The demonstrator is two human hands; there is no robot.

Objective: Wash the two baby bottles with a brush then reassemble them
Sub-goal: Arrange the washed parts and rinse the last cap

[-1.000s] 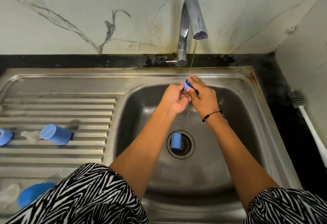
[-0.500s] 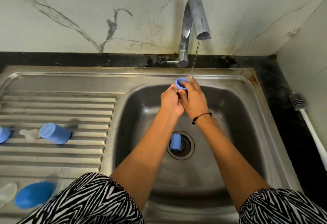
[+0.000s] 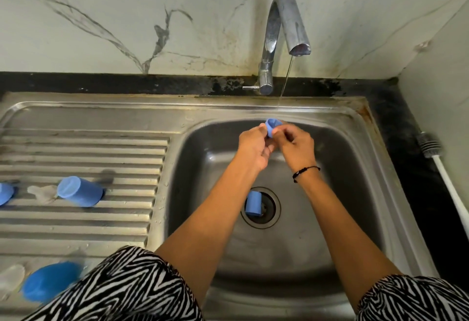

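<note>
A small blue bottle cap (image 3: 272, 126) sits between the person's two hands, raised over the back of the sink (image 3: 360, 194) and just under a thin thread of water (image 3: 284, 84) falling from the tap (image 3: 281, 29). The left hand (image 3: 255, 147) grips the cap from its side with curled fingers (image 3: 264, 130). The right hand (image 3: 295, 144) pinches its other edge, fingers curled in around it. The cap looks like thin hard plastic: probably very light, stiff, and slippery now that it is wet. A pinch across the rim from both sides seems the safest hold, since the smooth wall could slide out of wet fingers.

Directly below, a second blue piece (image 3: 253, 204) lies on its side across the open drain (image 3: 264, 206); it looks small enough to wedge there and wants lifting by its ends.

On the ribbed draining board (image 3: 83, 148) to the left lies a blue cup-shaped cover (image 3: 80, 191) beside a clear soft teat (image 3: 42, 192), likely floppy and easily squashed. A blue bottle part (image 3: 49, 282) lies nearer the person, blurred. Far right, on the dark bench (image 3: 418, 188), a long-handled brush (image 3: 431, 147) rests untouched.
</note>
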